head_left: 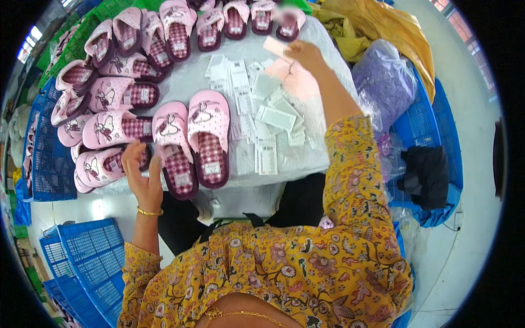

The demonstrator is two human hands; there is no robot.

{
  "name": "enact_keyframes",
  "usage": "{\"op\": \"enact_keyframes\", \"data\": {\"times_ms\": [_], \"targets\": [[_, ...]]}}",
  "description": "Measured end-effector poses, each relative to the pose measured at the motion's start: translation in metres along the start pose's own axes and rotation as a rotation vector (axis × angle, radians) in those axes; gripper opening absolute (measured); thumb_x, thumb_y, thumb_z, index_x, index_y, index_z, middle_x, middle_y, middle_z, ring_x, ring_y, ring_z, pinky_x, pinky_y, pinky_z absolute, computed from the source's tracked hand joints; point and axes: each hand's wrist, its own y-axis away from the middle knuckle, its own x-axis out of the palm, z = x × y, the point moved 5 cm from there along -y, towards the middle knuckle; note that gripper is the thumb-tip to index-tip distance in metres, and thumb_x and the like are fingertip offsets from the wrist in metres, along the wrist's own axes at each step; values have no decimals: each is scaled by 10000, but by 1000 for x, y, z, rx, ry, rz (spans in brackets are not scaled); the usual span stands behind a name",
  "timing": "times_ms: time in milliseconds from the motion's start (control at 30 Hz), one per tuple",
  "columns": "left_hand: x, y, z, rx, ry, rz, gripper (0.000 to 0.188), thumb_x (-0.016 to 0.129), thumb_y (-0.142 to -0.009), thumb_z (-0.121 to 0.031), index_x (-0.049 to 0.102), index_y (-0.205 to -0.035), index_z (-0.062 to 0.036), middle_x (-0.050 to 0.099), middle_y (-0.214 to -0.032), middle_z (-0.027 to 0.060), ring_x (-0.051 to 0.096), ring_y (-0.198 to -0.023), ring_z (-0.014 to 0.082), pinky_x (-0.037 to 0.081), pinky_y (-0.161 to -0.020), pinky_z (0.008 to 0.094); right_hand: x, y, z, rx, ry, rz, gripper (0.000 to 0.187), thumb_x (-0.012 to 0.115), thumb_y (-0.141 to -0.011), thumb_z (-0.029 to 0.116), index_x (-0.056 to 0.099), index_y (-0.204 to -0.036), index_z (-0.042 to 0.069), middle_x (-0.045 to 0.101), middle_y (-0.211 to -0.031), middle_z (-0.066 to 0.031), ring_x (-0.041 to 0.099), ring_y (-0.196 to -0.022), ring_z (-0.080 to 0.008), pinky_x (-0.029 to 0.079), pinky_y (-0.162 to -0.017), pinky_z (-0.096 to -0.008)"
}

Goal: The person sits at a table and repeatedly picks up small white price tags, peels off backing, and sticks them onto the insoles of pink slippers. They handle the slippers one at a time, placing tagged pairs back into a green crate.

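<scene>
Wears a yellow shirt (pixel 262 262) with lots of flowers, a gold necklace (pixel 240 313) and black trousers (pixel 303 199). Has a gold bangle (pixel 149 211) on the left wrist, and a blue basket (pixel 93 257) full of little holes down low on the left. Spreads the left hand (pixel 145 177) wide, thumb apart from the fingers, right by the front pair of slippers (pixel 198 131). Cannot tell if touching them. Has this pink pair side by side at the near edge of the bench (pixel 314 158), toes pointing away, with checked insides. Has more pink slippers (pixel 106 128) heaped on the left, toes to the left. Has white cards (pixel 268 156) in a messy pile just right of the front pair, and pale pink papers (pixel 301 82) behind them. Past the right side of the bench, has a black cloth (pixel 424 177) and a clear bag of purple stuff (pixel 385 76). Reaches far out with the right hand (pixel 305 54), pinching a pale pink card (pixel 276 47) between thumb and fingers, near the back row of slippers (pixel 235 22). Far off on the right, has a big yellow cloth (pixel 407 41)
</scene>
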Motion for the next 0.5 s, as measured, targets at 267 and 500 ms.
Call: {"op": "enact_keyframes", "data": {"times_ms": [267, 500], "targets": [[54, -61, -160, 546, -110, 248, 511, 741, -781, -149, 604, -1264, -54, 576, -1306, 135, 501, -1248, 329, 366, -1039, 443, -52, 136, 194, -372, -195, 391, 184, 690, -904, 227, 707, -947, 50, 661, -777, -21, 554, -700, -94, 457, -651, -259], [127, -57, -171, 290, 62, 659, 227, 711, -854, -216, 663, -982, -35, 659, -781, 124, 628, -715, 256, 473, -689, 376, -75, 211, 175, -112, -323, 55, 189, 707, -876, 266, 712, -924, 84, 682, -795, -91, 615, -665, -199, 483, -623, -316]]}}
